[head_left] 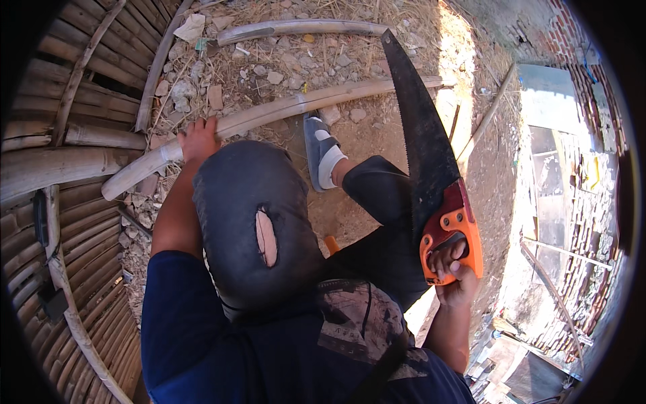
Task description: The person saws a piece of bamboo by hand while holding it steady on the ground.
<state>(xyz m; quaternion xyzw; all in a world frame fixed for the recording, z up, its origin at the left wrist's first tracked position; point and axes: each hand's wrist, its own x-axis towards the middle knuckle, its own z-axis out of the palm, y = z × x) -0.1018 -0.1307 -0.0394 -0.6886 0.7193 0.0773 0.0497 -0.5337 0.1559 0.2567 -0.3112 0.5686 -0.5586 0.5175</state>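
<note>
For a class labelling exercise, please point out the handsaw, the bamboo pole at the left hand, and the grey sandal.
Handsaw [433, 158]: head view, on the blade.
Bamboo pole [269, 111]: head view, on its upper side, mid-length.
Grey sandal [313, 156]: head view, on the sole.

We find no text, label, brand, number or sign that we can read anywhere in this view.

navy short-sleeved shirt [195, 350], pale print [360, 320] at 5 o'clock, black trousers [380, 192], slit [266, 238] at 8, grey sandal [313, 151] at 12
</note>
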